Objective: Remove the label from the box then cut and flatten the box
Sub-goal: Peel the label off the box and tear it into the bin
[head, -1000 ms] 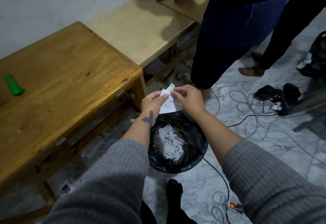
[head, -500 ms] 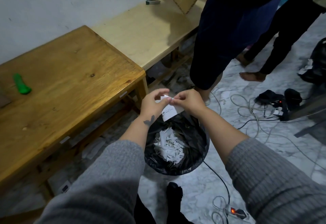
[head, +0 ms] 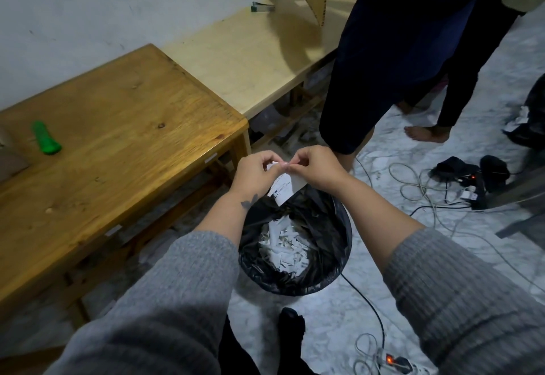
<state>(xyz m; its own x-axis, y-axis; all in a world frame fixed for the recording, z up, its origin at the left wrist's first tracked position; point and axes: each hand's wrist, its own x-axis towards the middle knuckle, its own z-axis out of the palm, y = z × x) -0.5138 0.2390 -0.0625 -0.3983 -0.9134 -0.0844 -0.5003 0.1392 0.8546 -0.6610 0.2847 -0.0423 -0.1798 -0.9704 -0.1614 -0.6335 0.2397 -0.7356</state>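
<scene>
Since the earlier frame we have brought our left hand (head: 256,171) and right hand (head: 314,165) together, both pinching the label (head: 287,187) above the bin (head: 339,221), so shredding continues; no box shows.

Both arms wear grey ribbed-knit sleeves (head: 165,309), pushed up to mid-forearm so the wrists and hands are bare. The right sleeve (head: 460,301) shows faint darker horizontal bands across the knit. A small dark tattoo (head: 249,200) with a winged outline marks the inner left wrist. No rings or watch are visible.
</scene>
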